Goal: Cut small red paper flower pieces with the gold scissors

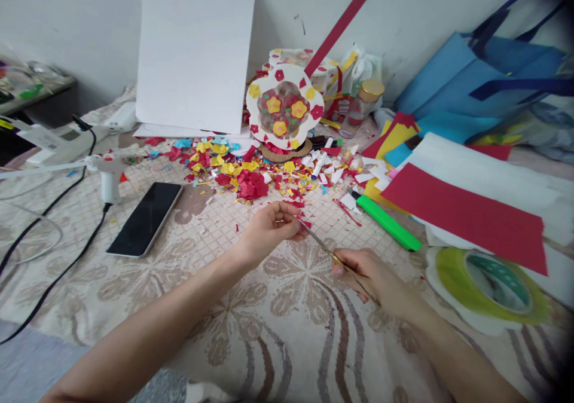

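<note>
Left hand [269, 229] curled and nearly closed, a person pinched a small red paper piece [305, 224] between thumb and fingertips above a patterned tablecloth [287, 349]. Just to its right, the right hand [370, 271] was wrapped around the handles of a pair of scissors [318, 241], the tip reaching to the left hand's fingertips; whether the blades stood apart could not be told from the thin, edge-on view.

Just beyond the left hand lay a red paper cluster [252, 185], part of a wide spread of paper scraps [210, 155] in red, yellow, blue and white. Farther out stood a white flower-shaped piece [280, 128] set with red and yellow blossoms, a red strip [341, 26] slanting upward beside it, and a white board [195, 56] leaning on the wall.

Left of the left hand lay a black-screened phone [146, 219], with a white glue gun [109, 179] past it. Beyond the right hand was a green cutter [388, 222]; to that hand's right, a roll of yellow tape [452, 277] lay near a red sheet [466, 217], with a blue bag [443, 77] farther back.
</note>
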Action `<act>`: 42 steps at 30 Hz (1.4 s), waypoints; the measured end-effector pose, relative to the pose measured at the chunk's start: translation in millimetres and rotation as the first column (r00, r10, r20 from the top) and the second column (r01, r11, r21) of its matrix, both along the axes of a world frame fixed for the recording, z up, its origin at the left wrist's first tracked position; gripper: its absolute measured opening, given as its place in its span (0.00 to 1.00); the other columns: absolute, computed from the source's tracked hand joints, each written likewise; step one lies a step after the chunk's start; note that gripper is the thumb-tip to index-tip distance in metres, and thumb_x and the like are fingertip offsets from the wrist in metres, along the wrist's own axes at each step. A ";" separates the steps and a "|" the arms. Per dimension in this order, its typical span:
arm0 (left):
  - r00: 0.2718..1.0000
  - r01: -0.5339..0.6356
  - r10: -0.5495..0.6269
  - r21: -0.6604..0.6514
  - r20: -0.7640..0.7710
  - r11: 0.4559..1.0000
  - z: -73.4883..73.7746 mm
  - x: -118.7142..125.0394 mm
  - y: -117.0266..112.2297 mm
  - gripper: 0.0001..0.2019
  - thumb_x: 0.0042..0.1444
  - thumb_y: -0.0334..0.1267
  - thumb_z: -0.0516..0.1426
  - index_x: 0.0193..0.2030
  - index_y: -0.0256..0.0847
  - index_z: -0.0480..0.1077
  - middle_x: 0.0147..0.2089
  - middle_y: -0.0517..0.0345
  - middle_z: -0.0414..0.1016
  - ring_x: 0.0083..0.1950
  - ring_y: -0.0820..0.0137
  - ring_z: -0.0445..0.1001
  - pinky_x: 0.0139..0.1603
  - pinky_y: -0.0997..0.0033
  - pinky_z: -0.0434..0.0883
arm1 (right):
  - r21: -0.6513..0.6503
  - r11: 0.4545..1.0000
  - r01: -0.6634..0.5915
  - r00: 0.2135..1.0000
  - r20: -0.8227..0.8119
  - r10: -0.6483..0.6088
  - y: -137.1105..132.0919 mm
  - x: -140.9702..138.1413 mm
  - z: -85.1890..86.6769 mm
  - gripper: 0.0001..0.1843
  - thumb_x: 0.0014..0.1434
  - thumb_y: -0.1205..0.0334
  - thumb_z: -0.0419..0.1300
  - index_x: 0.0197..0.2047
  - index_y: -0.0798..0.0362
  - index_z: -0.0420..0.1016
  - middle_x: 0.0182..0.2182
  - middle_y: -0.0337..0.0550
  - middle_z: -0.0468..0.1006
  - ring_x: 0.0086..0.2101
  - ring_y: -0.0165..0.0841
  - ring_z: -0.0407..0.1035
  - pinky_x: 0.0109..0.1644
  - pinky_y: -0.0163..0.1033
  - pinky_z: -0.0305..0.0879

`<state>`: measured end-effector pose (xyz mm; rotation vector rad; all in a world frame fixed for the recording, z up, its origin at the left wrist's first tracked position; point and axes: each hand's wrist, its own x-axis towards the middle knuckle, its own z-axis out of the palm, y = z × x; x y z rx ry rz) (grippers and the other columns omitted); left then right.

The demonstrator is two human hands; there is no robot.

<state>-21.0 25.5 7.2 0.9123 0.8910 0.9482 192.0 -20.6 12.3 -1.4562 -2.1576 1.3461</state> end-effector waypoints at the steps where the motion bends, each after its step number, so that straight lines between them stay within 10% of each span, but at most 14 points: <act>1: 1.000 -0.004 0.004 -0.001 -0.003 1.000 -0.2 0.1 0.0 0.11 0.49 0.28 0.62 0.37 0.34 0.65 0.31 0.58 0.73 0.30 0.72 0.77 0.36 0.68 0.75 | 0.015 1.000 -0.001 1.000 0.017 0.001 -0.1 -1.3 1.8 0.24 0.62 0.43 0.46 0.22 0.51 0.54 0.14 0.31 0.55 0.17 0.25 0.52 0.21 0.33 0.45; 28: 0.981 -0.115 0.142 -0.193 0.129 0.974 7.7 -4.1 3.1 0.08 0.49 0.26 0.61 0.35 0.34 0.66 0.27 0.60 0.74 0.28 0.74 0.76 0.36 0.71 0.75 | -0.229 0.973 0.014 0.980 -0.192 -0.059 -3.1 1.2 -13.1 0.26 0.59 0.37 0.47 0.25 0.52 0.55 0.17 0.30 0.55 0.16 0.22 0.50 0.19 0.31 0.45; 42: 0.984 -0.104 0.130 -0.204 0.120 0.973 4.1 -3.8 3.2 0.08 0.48 0.24 0.60 0.34 0.34 0.66 0.27 0.61 0.73 0.28 0.75 0.75 0.36 0.71 0.75 | -0.074 0.997 0.019 0.996 -0.086 -0.025 -2.1 -2.7 -8.8 0.24 0.62 0.43 0.48 0.23 0.51 0.54 0.14 0.30 0.56 0.17 0.25 0.52 0.22 0.33 0.45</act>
